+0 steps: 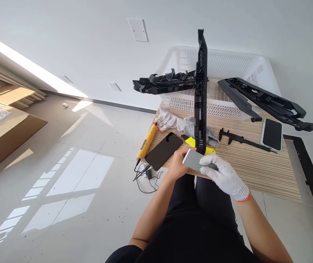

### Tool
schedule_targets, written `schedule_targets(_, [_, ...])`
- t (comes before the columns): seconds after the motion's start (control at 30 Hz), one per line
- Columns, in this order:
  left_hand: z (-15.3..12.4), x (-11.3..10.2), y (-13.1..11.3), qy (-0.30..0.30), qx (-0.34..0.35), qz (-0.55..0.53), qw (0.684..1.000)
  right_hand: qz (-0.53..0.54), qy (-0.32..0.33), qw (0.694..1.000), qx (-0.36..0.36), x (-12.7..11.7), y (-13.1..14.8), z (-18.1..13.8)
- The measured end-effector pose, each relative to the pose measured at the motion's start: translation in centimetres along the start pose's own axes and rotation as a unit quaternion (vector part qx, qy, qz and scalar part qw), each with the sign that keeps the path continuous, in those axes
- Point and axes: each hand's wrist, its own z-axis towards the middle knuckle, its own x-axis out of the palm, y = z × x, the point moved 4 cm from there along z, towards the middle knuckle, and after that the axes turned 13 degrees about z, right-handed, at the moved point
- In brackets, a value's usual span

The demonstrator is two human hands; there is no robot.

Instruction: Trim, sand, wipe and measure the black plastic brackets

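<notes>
A long black plastic trim piece [200,109] stands upright in front of me, its lower end at my hands. My bare left hand [177,162] is closed around that lower end, the fingers partly hidden behind a flat grey rectangular pad [193,160]. In a white knit glove with an orange cuff, my right hand [224,175] pinches the right end of the pad. The pad overlaps the bottom of the trim piece; whether they touch I cannot tell.
A white plastic basket [184,104] bears more black trim pieces [263,96]. On the ribbed tabletop [255,168] lie a yellow corded tool [147,141], a black phone [164,151], gloves [185,125], a caliper [244,140] and a pale-cased phone [271,134]. A cardboard box [11,133] stands left.
</notes>
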Motion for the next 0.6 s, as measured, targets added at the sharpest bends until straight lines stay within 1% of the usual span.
schedule_targets(0.03, [0.1,-0.1,0.1,-0.007,-0.001,0.000,1.000,0.004,-0.016,1.000,-0.003,-0.1,0.1,0.1])
schedule_targets(0.1, [0.1,-0.2,0.4,-0.017,-0.004,0.001,1.000,0.016,-0.072,0.997,-0.006,-0.5,0.4,0.1])
schedule_targets(0.13, [0.1,-0.3,0.6,-0.017,0.001,-0.003,1.000,0.022,-0.056,0.998,0.002,-0.2,0.5,0.1])
schedule_targets(0.2, [0.1,-0.3,0.9,-0.007,0.013,-0.008,1.000,0.029,0.041,0.999,0.017,0.8,0.6,-0.1])
schedule_targets(0.23, [0.0,-0.3,1.0,-0.003,0.014,-0.007,1.000,0.034,0.062,0.997,0.017,1.0,0.7,-0.2])
schedule_targets(0.27, [0.0,-0.4,1.1,-0.006,0.011,-0.009,1.000,0.040,0.040,0.998,0.013,0.9,0.9,-0.3])
schedule_targets(0.33, [-0.1,-0.3,1.0,-0.009,0.000,-0.014,1.000,0.045,-0.067,0.997,-0.002,0.1,1.2,-0.5])
schedule_targets(0.37, [-0.1,-0.1,0.9,-0.001,-0.003,-0.018,1.000,0.044,-0.083,0.996,-0.001,0.1,1.2,-0.5])
schedule_targets(0.4, [-0.1,0.0,0.8,0.001,-0.003,-0.027,1.000,0.041,-0.047,0.998,0.011,0.4,1.2,-0.5])
schedule_targets(0.43, [-0.1,0.1,0.6,0.003,-0.005,-0.034,0.999,0.042,0.026,0.998,0.031,1.0,1.2,-0.5])
schedule_targets(0.47, [-0.1,0.2,0.6,0.005,-0.009,-0.038,0.999,0.049,0.105,0.992,0.053,1.6,1.1,-0.6])
schedule_targets(0.5, [0.0,0.3,0.5,-0.001,-0.013,-0.043,0.999,0.062,0.159,0.983,0.071,1.9,0.9,-0.8])
schedule_targets(0.53, [0.0,0.2,0.5,-0.011,-0.016,-0.051,0.998,0.081,0.177,0.978,0.080,1.9,0.8,-0.9])
schedule_targets(0.57, [0.0,0.2,0.6,-0.021,-0.019,-0.059,0.998,0.104,0.158,0.979,0.080,1.4,0.6,-1.0])
schedule_targets(0.6, [0.0,0.1,0.6,-0.025,-0.019,-0.064,0.997,0.130,0.114,0.982,0.075,0.7,0.3,-1.0])
